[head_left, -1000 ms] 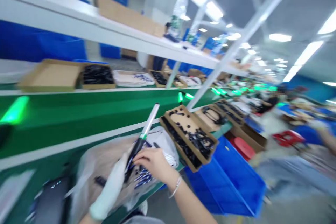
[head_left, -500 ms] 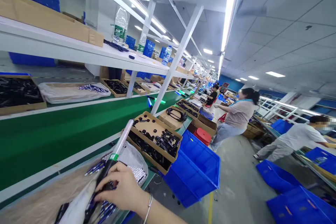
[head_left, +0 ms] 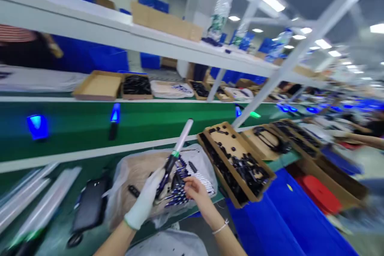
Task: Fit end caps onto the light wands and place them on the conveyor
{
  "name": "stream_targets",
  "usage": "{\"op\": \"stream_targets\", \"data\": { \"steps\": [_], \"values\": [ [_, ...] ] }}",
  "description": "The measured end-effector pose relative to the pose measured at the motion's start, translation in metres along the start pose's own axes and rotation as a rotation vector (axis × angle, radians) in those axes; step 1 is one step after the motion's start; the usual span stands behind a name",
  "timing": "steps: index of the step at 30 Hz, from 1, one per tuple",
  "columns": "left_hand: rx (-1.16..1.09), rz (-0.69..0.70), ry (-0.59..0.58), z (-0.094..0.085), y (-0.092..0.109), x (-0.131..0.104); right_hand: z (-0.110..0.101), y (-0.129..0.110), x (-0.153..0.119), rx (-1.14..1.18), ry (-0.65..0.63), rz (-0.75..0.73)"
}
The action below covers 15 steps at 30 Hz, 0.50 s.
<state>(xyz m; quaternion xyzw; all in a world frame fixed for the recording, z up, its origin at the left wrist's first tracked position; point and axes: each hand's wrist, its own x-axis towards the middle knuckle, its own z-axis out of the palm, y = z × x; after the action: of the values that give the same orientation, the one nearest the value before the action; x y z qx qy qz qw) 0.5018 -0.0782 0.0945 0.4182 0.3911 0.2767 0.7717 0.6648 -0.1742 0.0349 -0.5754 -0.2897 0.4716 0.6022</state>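
Note:
My left hand (head_left: 147, 194), in a white glove, grips a light stick (head_left: 183, 137) by its black handle. The stick has a clear tube and a green band, and tilts up to the right. My bare right hand (head_left: 198, 192) reaches over a pile of blue-and-silver cylinders (head_left: 175, 199) that look like batteries. Its thumb and fingers are drawn together at the pile; whatever they pinch is too small to make out. Both hands are above a tray lined with clear plastic (head_left: 120, 192), which also holds a small black part (head_left: 133, 191) and rows of silver cylinder ends.
Cardboard trays of black parts (head_left: 249, 172) stand to the right, above blue bins (head_left: 288, 212). On the left lie more clear-tubed sticks (head_left: 48, 204) and a black phone-like object (head_left: 90, 204). Lit blue sticks (head_left: 115, 116) rest on the green belt (head_left: 75, 128). A white shelf post (head_left: 288, 64) slants at right.
My view has swung left and down to the bench. My right hand has moved from beside the stick's handle to the cylinder pile. The left hand still holds the stick.

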Motion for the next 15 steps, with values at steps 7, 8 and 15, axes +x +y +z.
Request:
{"op": "stream_targets", "data": {
  "steps": [7,8,15],
  "values": [
    [-0.148,-0.044,0.188,0.006,-0.010,-0.012,0.009,0.000,0.023,-0.068,-0.199,0.116],
    [-0.130,-0.032,0.185,0.005,-0.013,-0.014,0.011,0.000,0.026,-0.081,-0.224,0.123],
    [-0.128,-0.009,0.258,-0.010,-0.025,-0.018,0.024,0.009,0.045,-0.096,-0.409,0.204]
  ]
}}
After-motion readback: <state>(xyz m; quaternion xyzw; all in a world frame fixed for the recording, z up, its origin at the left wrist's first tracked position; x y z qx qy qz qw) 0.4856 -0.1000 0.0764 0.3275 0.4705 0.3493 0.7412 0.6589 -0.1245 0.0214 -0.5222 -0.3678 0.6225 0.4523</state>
